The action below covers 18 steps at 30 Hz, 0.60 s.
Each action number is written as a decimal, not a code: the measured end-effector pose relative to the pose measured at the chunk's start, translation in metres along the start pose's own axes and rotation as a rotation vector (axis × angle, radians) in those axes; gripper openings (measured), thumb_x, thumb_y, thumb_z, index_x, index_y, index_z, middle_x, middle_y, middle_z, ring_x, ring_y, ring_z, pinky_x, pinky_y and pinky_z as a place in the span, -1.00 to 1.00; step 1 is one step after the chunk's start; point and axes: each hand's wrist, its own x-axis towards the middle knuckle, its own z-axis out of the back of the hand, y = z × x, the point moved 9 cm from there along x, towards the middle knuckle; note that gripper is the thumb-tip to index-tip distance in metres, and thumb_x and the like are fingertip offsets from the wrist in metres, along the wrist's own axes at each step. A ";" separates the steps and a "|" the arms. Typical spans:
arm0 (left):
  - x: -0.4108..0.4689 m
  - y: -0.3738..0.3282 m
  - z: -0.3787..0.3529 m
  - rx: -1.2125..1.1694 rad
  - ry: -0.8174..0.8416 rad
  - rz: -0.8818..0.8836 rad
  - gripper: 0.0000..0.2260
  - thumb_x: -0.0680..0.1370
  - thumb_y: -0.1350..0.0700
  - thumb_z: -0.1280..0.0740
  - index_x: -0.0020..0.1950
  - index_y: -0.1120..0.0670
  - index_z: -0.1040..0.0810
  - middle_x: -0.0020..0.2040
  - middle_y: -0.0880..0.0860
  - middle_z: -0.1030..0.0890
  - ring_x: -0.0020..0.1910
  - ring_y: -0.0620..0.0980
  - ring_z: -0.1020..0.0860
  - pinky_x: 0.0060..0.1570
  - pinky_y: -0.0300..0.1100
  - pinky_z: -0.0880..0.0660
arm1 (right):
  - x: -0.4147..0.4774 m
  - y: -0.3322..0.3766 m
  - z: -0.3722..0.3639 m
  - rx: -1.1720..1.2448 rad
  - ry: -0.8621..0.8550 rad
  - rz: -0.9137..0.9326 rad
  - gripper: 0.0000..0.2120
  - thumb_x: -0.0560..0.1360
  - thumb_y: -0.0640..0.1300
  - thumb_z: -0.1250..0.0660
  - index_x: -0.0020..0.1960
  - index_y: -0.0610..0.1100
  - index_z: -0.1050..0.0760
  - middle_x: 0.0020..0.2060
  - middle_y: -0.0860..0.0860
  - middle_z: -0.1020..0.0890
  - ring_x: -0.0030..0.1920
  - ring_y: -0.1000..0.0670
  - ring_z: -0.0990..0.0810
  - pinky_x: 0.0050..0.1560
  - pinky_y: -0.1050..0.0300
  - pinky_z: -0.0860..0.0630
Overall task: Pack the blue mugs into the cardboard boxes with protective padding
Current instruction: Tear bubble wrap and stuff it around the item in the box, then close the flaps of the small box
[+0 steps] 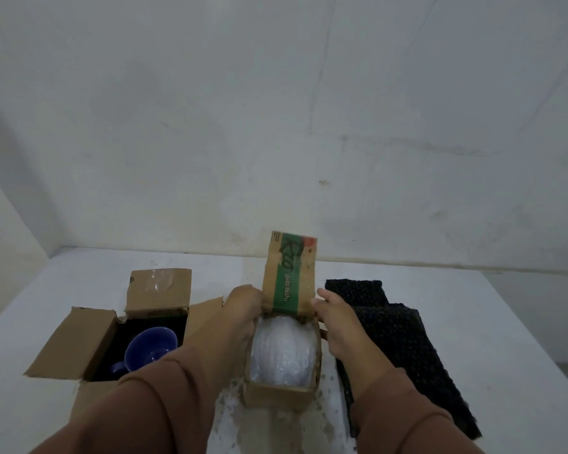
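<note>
A small cardboard box (276,393) stands at the centre of the table, filled with a white bubble-wrap bundle (284,350). Its far flap (291,273), printed green, stands upright. My left hand (243,304) grips the box's far left corner beside the flap. My right hand (336,319) holds the far right corner, thumb against the flap. To the left, a larger open box (76,342) with dark padding inside holds a blue mug (151,347), unwrapped, its handle toward me.
Black foam padding sheets (394,342) lie on the right of the white table (505,322). A clear bubble-wrap sheet (230,417) lies under the small box. A white wall stands right behind the table.
</note>
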 end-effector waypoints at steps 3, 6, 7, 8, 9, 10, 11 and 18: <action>-0.014 -0.005 -0.001 -0.098 0.031 -0.068 -0.74 0.53 0.30 -0.16 0.07 0.23 -0.62 0.00 0.19 -0.68 -0.15 0.02 -0.67 -0.28 -0.16 -0.57 | -0.004 0.009 0.005 -0.013 0.001 0.056 -0.66 0.53 -0.14 -0.26 0.31 -0.02 -0.40 0.17 -0.02 -0.53 0.16 -0.03 -0.51 0.15 -0.02 -0.49; -0.033 -0.007 0.006 -0.118 0.063 -0.140 -0.77 0.50 0.16 -0.19 -0.15 0.19 -0.64 -0.06 0.12 -0.66 -0.12 0.01 -0.62 -0.15 -0.07 -0.55 | -0.011 0.013 0.010 -0.061 0.026 0.106 -0.85 0.52 -0.17 -0.28 0.06 -0.07 -0.56 0.00 -0.01 -0.61 0.02 0.00 -0.55 -0.06 0.10 -0.48; -0.040 -0.005 0.009 -0.157 0.079 -0.140 -0.75 0.51 0.13 -0.19 -0.23 0.15 -0.63 -0.11 0.12 -0.64 -0.14 0.00 -0.61 -0.13 -0.06 -0.53 | -0.013 0.011 0.012 -0.089 0.041 0.107 -0.86 0.51 -0.18 -0.30 0.03 -0.08 -0.59 -0.04 0.00 -0.62 0.00 -0.01 -0.55 -0.05 0.09 -0.47; -0.046 -0.002 0.009 -0.216 0.105 -0.124 -0.70 0.54 0.08 -0.17 -0.26 0.11 -0.63 -0.14 0.10 -0.61 -0.15 -0.02 -0.58 -0.14 -0.09 -0.49 | -0.016 0.008 0.014 -0.110 0.057 0.099 -0.86 0.50 -0.18 -0.31 0.02 -0.08 -0.60 -0.08 0.01 -0.62 -0.01 -0.01 -0.55 -0.04 0.08 -0.46; -0.052 0.002 0.007 -0.241 0.138 -0.098 -0.67 0.58 0.01 -0.15 -0.21 0.07 -0.64 -0.12 0.06 -0.60 -0.12 -0.04 -0.55 -0.13 -0.14 -0.45 | -0.020 0.004 0.015 -0.114 0.075 0.090 -0.86 0.49 -0.19 -0.32 0.01 -0.09 -0.61 -0.11 0.01 -0.63 -0.04 -0.01 -0.56 -0.05 0.08 -0.48; -0.058 0.006 0.005 -0.248 0.168 -0.063 -0.67 0.60 -0.06 -0.15 -0.12 0.07 -0.63 -0.07 0.03 -0.59 -0.08 -0.05 -0.53 -0.15 -0.19 -0.43 | -0.023 0.001 0.015 -0.099 0.090 0.086 -0.86 0.48 -0.22 -0.32 -0.02 -0.11 -0.63 -0.13 0.00 -0.64 -0.09 0.00 -0.58 -0.11 0.11 -0.51; -0.063 0.012 0.003 -0.227 0.182 -0.027 -0.70 0.59 -0.09 -0.17 -0.05 0.08 -0.59 -0.08 0.01 -0.59 -0.10 -0.05 -0.54 -0.20 -0.23 -0.45 | -0.027 -0.002 0.015 -0.087 0.095 0.089 -0.85 0.48 -0.26 -0.30 -0.07 -0.12 -0.64 -0.13 -0.03 -0.66 -0.13 0.01 -0.60 -0.19 0.17 -0.55; -0.088 0.034 -0.001 0.152 0.164 -0.087 -0.60 0.60 0.23 -0.01 0.33 -0.09 -0.42 0.19 0.13 -0.53 0.09 0.13 -0.54 -0.02 -0.07 -0.56 | -0.050 -0.023 0.015 -0.254 -0.035 0.133 -0.72 0.50 -0.28 -0.25 0.17 -0.19 -0.57 0.23 -0.11 -0.56 0.15 0.00 -0.53 0.20 0.15 -0.46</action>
